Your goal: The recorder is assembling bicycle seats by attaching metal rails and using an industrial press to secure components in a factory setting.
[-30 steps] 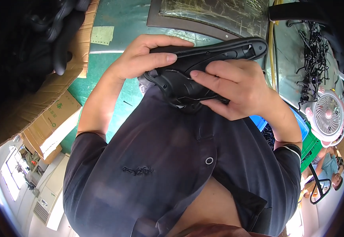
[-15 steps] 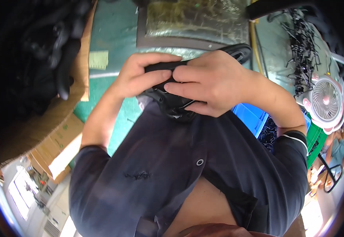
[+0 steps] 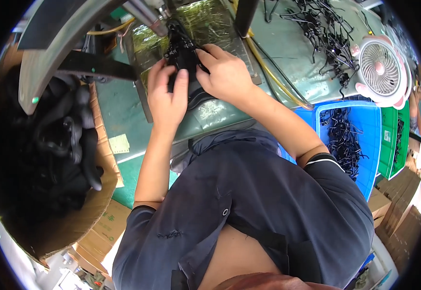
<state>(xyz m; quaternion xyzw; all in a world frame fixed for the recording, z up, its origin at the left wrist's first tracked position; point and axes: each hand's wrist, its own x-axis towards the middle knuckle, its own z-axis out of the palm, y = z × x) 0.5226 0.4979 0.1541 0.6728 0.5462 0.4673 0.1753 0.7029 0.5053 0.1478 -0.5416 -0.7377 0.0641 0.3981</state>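
A long black piece (image 3: 185,60) with a narrow far end and a broader near end lies on the film-covered plate (image 3: 210,24); its exact kind I cannot make out. My left hand (image 3: 167,99) grips its left side, the thumb lying along the top and the fingers bent over the edge. On the other side my right hand (image 3: 227,75) holds it with thumb and fingers closed on the edge. A metal machine rod (image 3: 145,17) comes down close to the piece's far end.
At left stands a cardboard box (image 3: 106,140) full of black padded pieces (image 3: 75,130). To the right are a tangle of black bent wires (image 3: 324,41), a white fan (image 3: 379,67), a blue bin (image 3: 372,140) and a green bin (image 3: 389,145). A yellow hose (image 3: 283,89) runs across the table.
Both hands have carried the black piece away from my body, forward onto the plate under the machine. Its narrow end now points away from me.
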